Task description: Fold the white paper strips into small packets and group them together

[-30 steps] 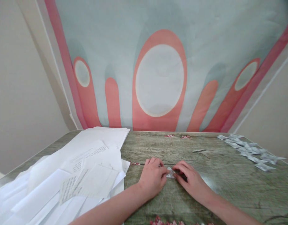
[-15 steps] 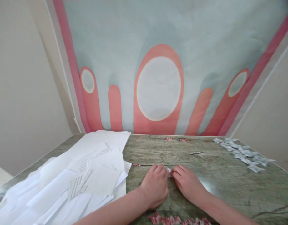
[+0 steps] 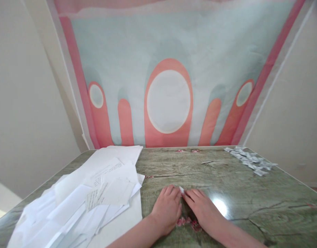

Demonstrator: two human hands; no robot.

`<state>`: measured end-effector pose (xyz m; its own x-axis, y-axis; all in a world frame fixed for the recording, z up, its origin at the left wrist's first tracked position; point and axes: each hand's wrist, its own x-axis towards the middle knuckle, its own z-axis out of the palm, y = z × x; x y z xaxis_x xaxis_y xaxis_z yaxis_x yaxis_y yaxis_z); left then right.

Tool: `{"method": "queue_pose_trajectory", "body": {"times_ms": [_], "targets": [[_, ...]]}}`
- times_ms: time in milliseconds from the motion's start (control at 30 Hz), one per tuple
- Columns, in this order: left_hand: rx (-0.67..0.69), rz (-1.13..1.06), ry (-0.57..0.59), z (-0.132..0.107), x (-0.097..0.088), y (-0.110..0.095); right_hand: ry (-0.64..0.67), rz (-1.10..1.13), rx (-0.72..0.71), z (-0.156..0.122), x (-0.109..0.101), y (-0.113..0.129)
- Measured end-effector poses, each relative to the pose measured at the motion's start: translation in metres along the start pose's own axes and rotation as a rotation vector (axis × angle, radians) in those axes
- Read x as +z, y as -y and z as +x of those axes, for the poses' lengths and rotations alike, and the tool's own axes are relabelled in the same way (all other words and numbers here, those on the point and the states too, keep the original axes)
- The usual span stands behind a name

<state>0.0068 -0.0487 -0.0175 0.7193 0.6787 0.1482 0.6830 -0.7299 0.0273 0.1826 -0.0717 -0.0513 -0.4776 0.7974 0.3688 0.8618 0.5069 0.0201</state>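
Note:
A small folded piece of white paper (image 3: 182,190) shows between my two hands, low over the wood-patterned table. The fingers of my left hand (image 3: 166,207) are curled together against its left side. From the right, my right hand (image 3: 199,206) pinches it with closed fingers. Most of the paper is hidden by the fingertips, so its full shape cannot be made out. To the left of my hands lies a loose pile of white papers (image 3: 70,203), a few with printed lines.
Several small folded paper pieces (image 3: 248,159) lie in a group at the table's back right. The table (image 3: 168,165) has a wood-grain top with pink flower patterns. A pink and pale blue patterned sheet (image 3: 168,103) hangs behind its far edge.
The camera view has shifted, so the table and the folded pieces sit farther left. Both hands stay together around the small paper, which now stands more upright between the fingertips.

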Motion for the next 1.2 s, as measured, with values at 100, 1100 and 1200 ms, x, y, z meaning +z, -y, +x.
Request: {"method": "queue_pose_trajectory", "body": {"times_ms": [100,1100,1200], "targets": [[-0.024,-0.027,-0.010,-0.002,0.004,0.000,0.000,0.007,0.015,-0.003,0.002,0.001],[0.004,-0.031,0.014,-0.006,-0.002,-0.007,0.020,-0.032,-0.006,-0.010,-0.005,-0.028],[0.005,-0.032,0.009,-0.006,-0.002,-0.007,0.005,-0.055,-0.013,-0.011,-0.001,-0.026]]}}
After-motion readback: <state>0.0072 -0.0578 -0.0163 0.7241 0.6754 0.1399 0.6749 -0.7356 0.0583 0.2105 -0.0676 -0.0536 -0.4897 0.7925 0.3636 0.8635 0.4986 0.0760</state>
